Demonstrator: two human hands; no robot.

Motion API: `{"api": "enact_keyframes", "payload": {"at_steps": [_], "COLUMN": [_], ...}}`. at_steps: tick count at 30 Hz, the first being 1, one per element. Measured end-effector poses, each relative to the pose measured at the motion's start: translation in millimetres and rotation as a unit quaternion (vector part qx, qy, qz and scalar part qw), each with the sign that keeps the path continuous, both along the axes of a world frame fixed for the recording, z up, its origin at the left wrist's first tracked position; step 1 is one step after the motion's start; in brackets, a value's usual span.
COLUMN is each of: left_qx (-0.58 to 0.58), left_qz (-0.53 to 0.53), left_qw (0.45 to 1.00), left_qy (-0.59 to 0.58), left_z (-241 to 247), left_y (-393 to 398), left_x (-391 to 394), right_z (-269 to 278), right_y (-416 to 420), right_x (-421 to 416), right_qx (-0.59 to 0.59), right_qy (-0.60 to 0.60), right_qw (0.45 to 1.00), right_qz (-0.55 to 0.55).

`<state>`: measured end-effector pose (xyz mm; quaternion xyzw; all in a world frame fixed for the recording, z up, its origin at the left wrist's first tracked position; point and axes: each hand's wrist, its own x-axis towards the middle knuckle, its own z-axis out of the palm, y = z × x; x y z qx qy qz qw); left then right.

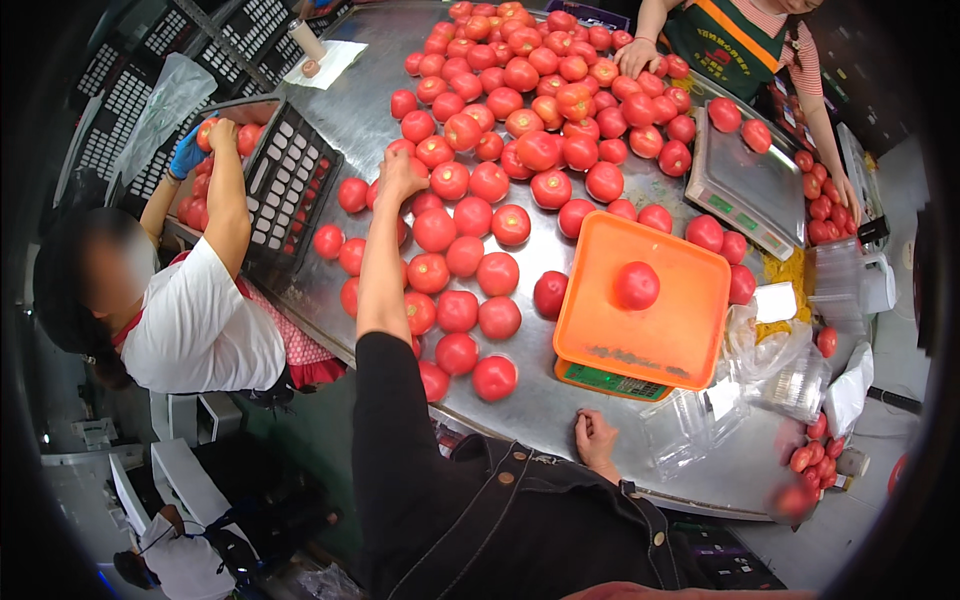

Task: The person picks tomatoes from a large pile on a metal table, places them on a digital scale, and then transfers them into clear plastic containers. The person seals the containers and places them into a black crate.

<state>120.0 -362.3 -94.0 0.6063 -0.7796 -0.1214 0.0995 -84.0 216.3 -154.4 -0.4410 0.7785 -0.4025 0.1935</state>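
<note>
My left hand (403, 177) reaches out among loose red tomatoes (473, 217) on a metal tabletop (330, 105). Its fingers are bent down at a tomato (402, 146), partly covered by the hand; I cannot tell whether they grip it. Loosely curled, my right hand (596, 439) rests at the near table edge with nothing visible in it. Just beyond it is an orange tray (600, 300) on a small scale with a green panel (611, 381). One tomato (637, 286) sits on this tray.
Left, a person's gloved hand (187, 150) and bare hand handle tomatoes in a black crate (289, 180). Across the table, another person's hand (637, 57) touches the tomato heap. A flat scale (746, 180) bears two tomatoes. Clear plastic boxes (694, 427) lie at right.
</note>
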Motion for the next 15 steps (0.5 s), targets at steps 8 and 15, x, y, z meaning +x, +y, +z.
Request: {"api": "enact_keyframes", "payload": {"at_steps": [8, 15], "left_qx": [0.099, 0.098], "left_qz": [-0.152, -0.344], "left_qw": [0.821, 0.828], "left_qy": [0.541, 0.43], "left_z": [64.7, 61.3], "left_y": [151.4, 267.1], "left_x": [-56.1, -171.2], "right_z": [-5.0, 0.7], "right_y": [1.4, 1.3], "right_x": [1.7, -0.3], "right_qx": [-0.002, 0.02], "right_qy": [-0.019, -0.017], "right_qw": [1.0, 1.0], "right_qz": [-0.003, 0.002]}}
